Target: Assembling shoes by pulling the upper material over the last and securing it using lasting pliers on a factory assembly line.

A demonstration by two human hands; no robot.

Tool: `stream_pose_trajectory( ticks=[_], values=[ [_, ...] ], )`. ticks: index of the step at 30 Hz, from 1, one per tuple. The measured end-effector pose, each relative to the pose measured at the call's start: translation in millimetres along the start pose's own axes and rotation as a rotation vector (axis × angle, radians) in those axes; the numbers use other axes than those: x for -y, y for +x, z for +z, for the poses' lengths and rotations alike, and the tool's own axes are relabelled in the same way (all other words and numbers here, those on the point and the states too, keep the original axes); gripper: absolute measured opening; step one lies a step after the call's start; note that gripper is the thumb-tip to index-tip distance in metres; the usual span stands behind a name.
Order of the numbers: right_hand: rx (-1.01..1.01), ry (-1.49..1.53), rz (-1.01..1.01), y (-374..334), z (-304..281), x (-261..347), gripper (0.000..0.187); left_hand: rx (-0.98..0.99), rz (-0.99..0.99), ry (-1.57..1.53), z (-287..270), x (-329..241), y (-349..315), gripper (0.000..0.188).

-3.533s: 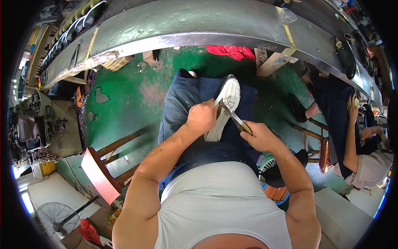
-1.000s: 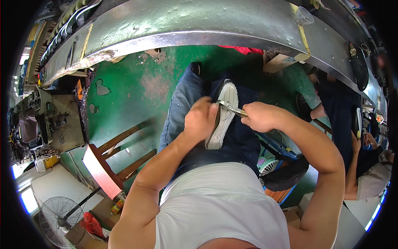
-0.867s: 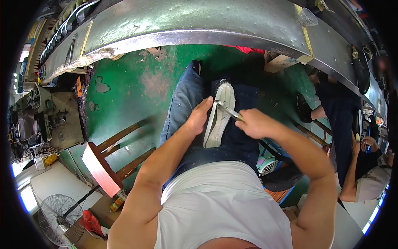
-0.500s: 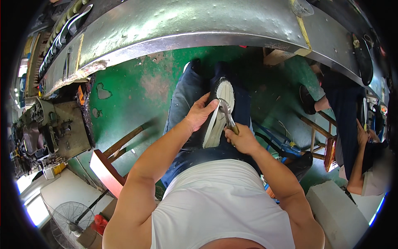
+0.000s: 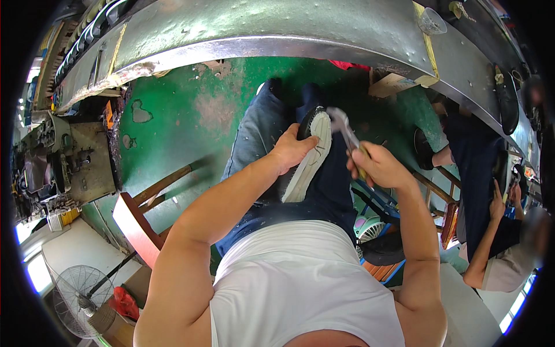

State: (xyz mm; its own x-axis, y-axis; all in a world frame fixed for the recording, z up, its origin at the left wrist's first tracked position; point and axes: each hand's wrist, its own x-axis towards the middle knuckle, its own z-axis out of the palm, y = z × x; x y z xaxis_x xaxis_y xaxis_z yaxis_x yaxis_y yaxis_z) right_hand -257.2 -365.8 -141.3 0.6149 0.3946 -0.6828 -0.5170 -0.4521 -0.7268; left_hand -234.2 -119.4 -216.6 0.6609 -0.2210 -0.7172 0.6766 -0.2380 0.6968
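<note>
1. In the head view, the shoe (image 5: 306,168) lies sole up on my lap, over the dark trousers (image 5: 338,173), its far end angled toward the bench (image 5: 260,49).
2. I judge it light enough for one hand, firm along the pale underside, with a softer dark upper that could crease. The ragged edge around the far end looks rough, so it should not slip much.
3. The best hold, I think, is at the middle of its left side, thumb across the bottom and fingers under the upper.
4. The pincers (image 5: 347,128) seem stiff and heavy toward the metal head; the handles are the place to grip.
5. My left hand (image 5: 293,149) clasps the shoe that way, forearm slanting in from the lower left.
6. My right hand (image 5: 373,163) is wrapped around the pincers' handles, elbow bent, forearm rising. Their blurred head is just beside the shoe's far end; I cannot tell whether they touch.
</note>
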Motion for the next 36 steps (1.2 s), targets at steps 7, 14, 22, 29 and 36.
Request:
stream_pose_trajectory(
  ticks=[7, 14, 22, 29, 36],
  values=[
    [-0.125, -0.217, -0.09, 35.8, 23.2, -4.6, 0.029, 0.173, -0.047, -0.044, -20.3, 14.3, 22.8, 0.088],
    [0.003, -0.541, -0.268, -19.4, 53.9, -32.9, 0.047, 0.123, -0.227, 0.033, -28.6, 2.4, 31.1, 0.079],
    [-0.245, -1.172, -0.407, -6.4, 87.7, -4.5, 0.05, 0.152, -0.209, 0.031, -23.2, 5.4, 27.1, 0.063],
    [-0.149, -0.619, -0.196, 20.8, 90.3, -36.2, 0.027, 0.189, -0.149, -0.088, -36.9, 6.6, 17.0, 0.058],
    [-0.25, -0.441, -0.052, -26.2, 107.3, -71.5, 0.024, 0.095, 0.147, 0.226, -13.0, 20.0, -4.1, 0.082]
  ],
)
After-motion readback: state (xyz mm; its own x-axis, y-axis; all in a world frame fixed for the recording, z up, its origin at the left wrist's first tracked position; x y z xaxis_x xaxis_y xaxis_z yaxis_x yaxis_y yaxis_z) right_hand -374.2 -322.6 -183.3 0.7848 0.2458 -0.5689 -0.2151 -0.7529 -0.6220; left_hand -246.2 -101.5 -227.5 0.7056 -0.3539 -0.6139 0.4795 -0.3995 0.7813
